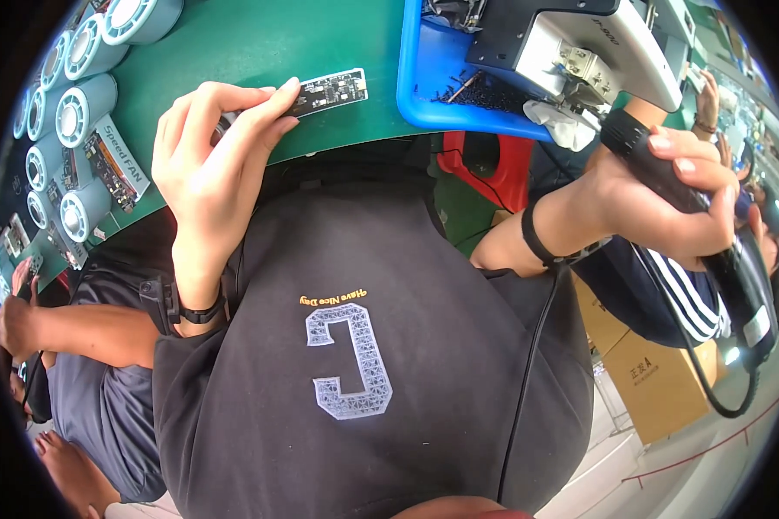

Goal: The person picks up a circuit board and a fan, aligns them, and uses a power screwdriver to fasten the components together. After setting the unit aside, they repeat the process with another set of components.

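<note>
Black T-shirt (pixel 363 363) fills the foreground; left hand (pixel 212 143) pinches a black circuit board (pixel 325 91) at the green mat's (pixel 260 43) near edge; right hand (pixel 666 195) grips an electric screwdriver (pixel 718 233). Judged step: board positioning; next, aligning the driver tip over it.

The circuit board (pixel 325 92) under the fingers of the left hand (pixel 212 147) is black with small white marks; the worktop (pixel 260 39) below it is dark green; the cylinders (pixel 82 112) left of this hand are pale blue with white ends; the tray (pixel 424 95) to its right is bright blue; the tool (pixel 710 233) in the right hand (pixel 666 208) is black; the shirt (pixel 363 363) below both hands is black with a grey patterned letter.
</note>
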A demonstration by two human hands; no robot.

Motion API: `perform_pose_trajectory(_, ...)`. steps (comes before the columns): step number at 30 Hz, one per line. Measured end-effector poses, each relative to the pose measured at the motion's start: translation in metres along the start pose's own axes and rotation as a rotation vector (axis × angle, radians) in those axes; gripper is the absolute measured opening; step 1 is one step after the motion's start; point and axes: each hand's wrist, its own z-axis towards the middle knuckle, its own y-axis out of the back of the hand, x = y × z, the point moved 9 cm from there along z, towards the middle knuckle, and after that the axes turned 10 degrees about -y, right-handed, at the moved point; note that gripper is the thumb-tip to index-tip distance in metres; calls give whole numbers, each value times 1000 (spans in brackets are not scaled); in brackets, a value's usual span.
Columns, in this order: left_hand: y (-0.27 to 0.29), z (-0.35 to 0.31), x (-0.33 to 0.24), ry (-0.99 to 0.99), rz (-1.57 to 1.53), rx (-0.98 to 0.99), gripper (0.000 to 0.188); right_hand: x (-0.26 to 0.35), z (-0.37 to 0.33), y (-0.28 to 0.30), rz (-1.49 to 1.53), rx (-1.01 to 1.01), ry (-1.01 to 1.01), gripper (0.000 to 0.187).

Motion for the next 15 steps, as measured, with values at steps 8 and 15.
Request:
perform_pose_trajectory(8,3,-3,3,-4,1,-28,33,-1,-5,-27,162,173,-139,20)
perform_pose_trajectory(15,2,-8,6,-33,-45,-89,38,47,-62,-79,306,182,-90,26)
